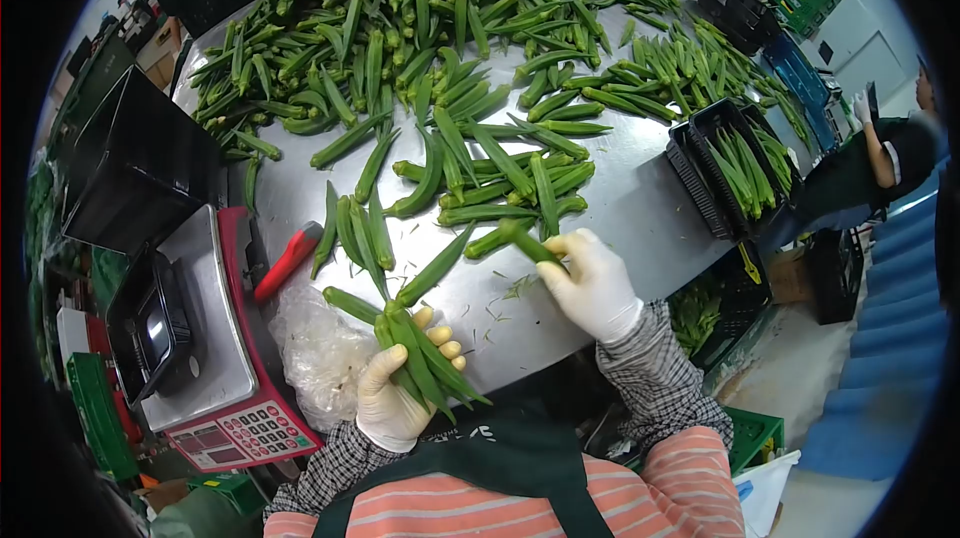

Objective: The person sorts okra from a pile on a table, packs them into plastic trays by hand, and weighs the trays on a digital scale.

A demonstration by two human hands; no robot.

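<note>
My left hand (pixel 400 388), in a white glove, is closed around a bunch of several okra pods (pixel 418 363), their tips pointing down toward my apron. One pod (pixel 436 266) lies close above the bunch on the metal table. My right hand (pixel 590 283), gloved too, pinches a single okra pod (pixel 530 241) between thumb and fingers, just over the table. Beyond it lies a loose group of okra (pixel 500 173), and behind that rises a large okra heap (pixel 390 18).
At the left stands a red scale (pixel 235 418) bearing a black tray (pixel 150 323). Red-handled cutters (pixel 288 261) and a clear plastic bag (pixel 320 353) lie beside it. Black baskets with okra (pixel 700 178) stand at the table's right edge. Another person (pixel 870 163) is at the far right.
</note>
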